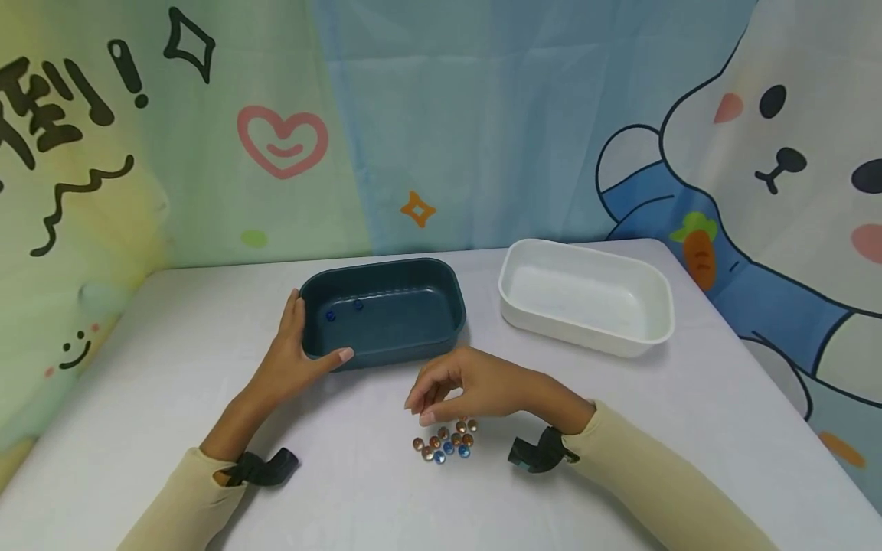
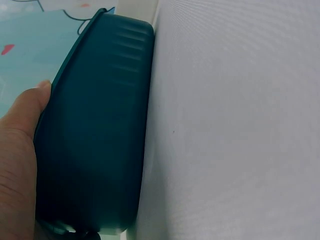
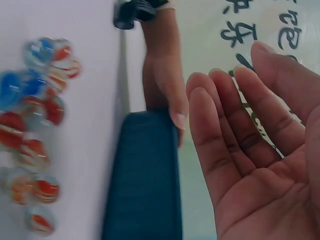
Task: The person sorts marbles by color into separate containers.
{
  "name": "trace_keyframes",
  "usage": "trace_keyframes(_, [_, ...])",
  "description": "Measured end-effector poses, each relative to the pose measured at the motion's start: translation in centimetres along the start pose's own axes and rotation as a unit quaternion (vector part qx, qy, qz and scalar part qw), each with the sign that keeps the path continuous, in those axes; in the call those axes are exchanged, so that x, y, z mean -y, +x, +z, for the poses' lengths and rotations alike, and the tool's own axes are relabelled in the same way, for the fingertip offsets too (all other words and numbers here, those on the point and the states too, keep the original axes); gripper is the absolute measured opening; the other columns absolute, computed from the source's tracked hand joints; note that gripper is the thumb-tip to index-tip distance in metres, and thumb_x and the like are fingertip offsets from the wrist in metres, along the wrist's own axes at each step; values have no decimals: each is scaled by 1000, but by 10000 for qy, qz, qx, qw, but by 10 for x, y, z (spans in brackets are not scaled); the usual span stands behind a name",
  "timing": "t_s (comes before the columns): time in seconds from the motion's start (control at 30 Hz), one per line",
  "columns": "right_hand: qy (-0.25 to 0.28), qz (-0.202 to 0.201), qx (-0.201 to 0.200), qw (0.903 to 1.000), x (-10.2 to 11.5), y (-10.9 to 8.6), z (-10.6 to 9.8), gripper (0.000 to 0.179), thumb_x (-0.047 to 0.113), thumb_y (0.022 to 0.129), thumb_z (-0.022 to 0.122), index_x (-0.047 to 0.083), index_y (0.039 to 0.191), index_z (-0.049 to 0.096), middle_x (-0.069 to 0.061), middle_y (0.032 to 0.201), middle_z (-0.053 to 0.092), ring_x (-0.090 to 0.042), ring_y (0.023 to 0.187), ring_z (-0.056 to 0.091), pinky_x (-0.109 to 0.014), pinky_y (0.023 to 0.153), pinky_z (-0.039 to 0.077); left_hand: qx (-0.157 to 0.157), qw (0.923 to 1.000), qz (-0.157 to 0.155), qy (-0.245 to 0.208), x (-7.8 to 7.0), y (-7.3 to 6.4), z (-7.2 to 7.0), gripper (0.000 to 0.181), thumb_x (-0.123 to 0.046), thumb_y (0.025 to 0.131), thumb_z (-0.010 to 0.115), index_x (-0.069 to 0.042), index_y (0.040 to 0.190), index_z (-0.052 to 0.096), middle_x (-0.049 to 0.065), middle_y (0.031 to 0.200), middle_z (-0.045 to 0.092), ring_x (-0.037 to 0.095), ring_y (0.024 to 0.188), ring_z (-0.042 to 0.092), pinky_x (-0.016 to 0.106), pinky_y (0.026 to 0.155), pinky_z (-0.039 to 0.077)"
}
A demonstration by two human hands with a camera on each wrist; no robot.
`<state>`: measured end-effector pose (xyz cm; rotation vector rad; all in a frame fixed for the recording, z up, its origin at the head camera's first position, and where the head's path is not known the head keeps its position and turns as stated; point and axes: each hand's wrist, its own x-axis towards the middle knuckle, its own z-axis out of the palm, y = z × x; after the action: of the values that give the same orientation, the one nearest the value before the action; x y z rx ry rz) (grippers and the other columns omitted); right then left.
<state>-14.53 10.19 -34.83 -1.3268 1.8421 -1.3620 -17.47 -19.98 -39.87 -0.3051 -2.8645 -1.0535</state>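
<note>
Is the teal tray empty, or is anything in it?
Nearly empty: in the head view, the teal tray shows just two blue marbles on its floor.

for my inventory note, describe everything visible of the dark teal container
The dark teal container is a rounded rectangular tub, glossy and plastic-looking. It stands open side up on the white table. Two small blue pieces lie toward its left inside. The left hand rests against its left end, thumb at the near rim.

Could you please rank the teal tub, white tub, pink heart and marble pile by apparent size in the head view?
1. Teal tub and white tub: too alike to rank
2. Pink heart
3. Marble pile
</note>
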Motion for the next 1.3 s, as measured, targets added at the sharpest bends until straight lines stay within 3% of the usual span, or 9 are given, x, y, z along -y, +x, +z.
trace_keyframes(0.13, [-110,-14,-60,9999,-5,-9,3,19,20,81,64,13,99,64,1,92,61,-14,82,58,-30,73,48,19,10000,-21,-51,1,0,-1,110,-59,68,63,-11,141,-5,-10,142,-17,20,130,-2,56,96,17])
trace_keyframes(0.6, [-290,688,-340,9966,3,-45,5,11,5,80,64,6,91,66,-8,90,63,-13,80,58,-31,73,48,54,10000,-50,-8,1,1,-1,110,-61,68,61,-12,141,-5,-11,142,-17,20,131,-1,55,96,17])
trace_keyframes(0.9, [-409,1274,-450,9900,-17,-64,12,13,5,79,64,11,90,68,3,90,64,-11,89,58,-27,75,47,51,10000,-20,24,2,2,1,110,-61,68,61,-11,140,-5,-10,142,-17,18,130,-3,54,97,17])
trace_keyframes(1.07, [-400,1293,-451,9898,-23,-68,14,13,5,79,64,11,90,68,3,88,65,-10,84,59,-27,73,47,51,10000,-12,24,2,2,2,110,-61,68,61,-12,140,-5,-11,142,-17,18,130,-4,54,97,16])
trace_keyframes(1.3, [-488,1306,-437,9893,-14,-65,16,15,2,79,63,9,92,68,1,88,65,-11,86,59,-25,74,47,60,10000,-58,-11,-1,0,0,109,-60,68,61,-12,140,-5,-11,142,-17,18,130,-4,55,96,16])
